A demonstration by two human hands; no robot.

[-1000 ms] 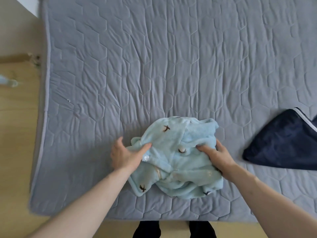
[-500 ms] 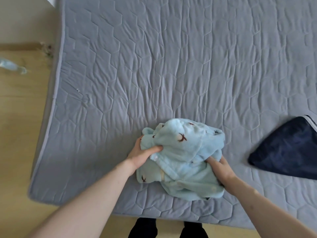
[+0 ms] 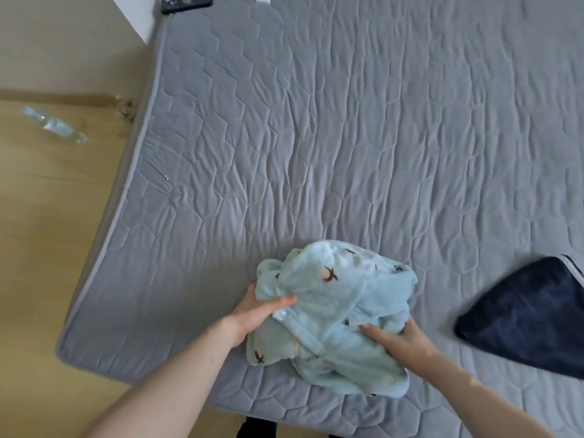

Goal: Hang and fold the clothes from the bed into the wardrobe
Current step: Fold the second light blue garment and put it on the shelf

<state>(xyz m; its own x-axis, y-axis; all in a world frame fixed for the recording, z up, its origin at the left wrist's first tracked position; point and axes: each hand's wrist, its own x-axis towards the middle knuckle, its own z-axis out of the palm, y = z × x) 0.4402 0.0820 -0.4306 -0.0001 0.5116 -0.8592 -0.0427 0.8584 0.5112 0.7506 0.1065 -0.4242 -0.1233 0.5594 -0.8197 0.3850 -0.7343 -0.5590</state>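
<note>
A light blue fleece garment (image 3: 335, 308) with small brown marks and a white snap button lies bunched near the front edge of the grey quilted bed (image 3: 347, 137). My left hand (image 3: 257, 314) grips its left side, thumb on top and fingers tucked under the fabric. On the garment's right side, my right hand (image 3: 399, 341) holds the fleece with its fingers buried in the folds. A dark navy garment (image 3: 527, 314) lies flat on the bed to the right, apart from both hands.
Wooden floor (image 3: 41, 248) runs along the bed's left side, with a clear plastic bottle (image 3: 53, 124) lying on it. A dark object (image 3: 186, 3) sits at the bed's far left corner. My feet show below the front edge.
Both hands have closed into the blue garment and gathered it into a tighter bundle. The view has swung left, so more floor and the bottle show.
</note>
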